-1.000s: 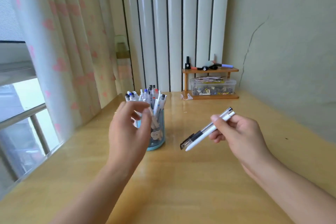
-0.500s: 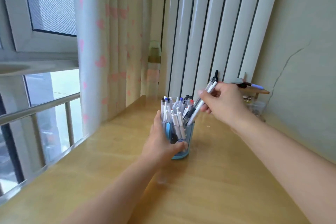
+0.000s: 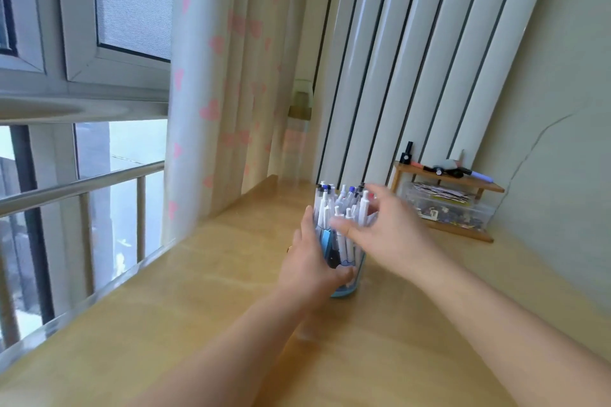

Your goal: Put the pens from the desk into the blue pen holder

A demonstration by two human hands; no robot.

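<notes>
The blue pen holder (image 3: 345, 274) stands upright on the wooden table (image 3: 205, 301), packed with pens (image 3: 340, 205). The left hand (image 3: 314, 261) grips its side, fingers curled around it. The right hand (image 3: 386, 228) hovers by the pen tops, blurred, fingers spread and holding nothing.

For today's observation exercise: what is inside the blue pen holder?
The blue pen holder is packed with upright white pens. The left hand and right hand cover part of them, so no count.
</notes>
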